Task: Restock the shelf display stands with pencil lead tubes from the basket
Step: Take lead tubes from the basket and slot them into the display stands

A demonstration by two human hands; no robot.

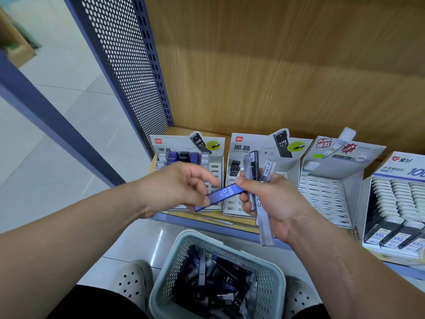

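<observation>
My left hand [184, 187] pinches the lower end of a blue HB 0.7 lead tube [222, 196], whose upper end touches my right thumb. My right hand [269, 201] grips a bundle of several grey and black lead tubes [258, 180] held upright. Both hands hover in front of two white display stands on the low shelf: the left stand [216, 166] holds several blue tubes at its back, and the middle stand [285, 166] holds a few black ones. Below, a pale green basket [273, 279] on the floor contains many loose tubes.
Further right stand a white display [326, 192] with rows of vacant slots and a fuller box of tubes [395, 203]. A wooden back panel [276, 77] rises behind the shelf, a perforated metal side panel [128, 65] at left. My shoes flank the basket.
</observation>
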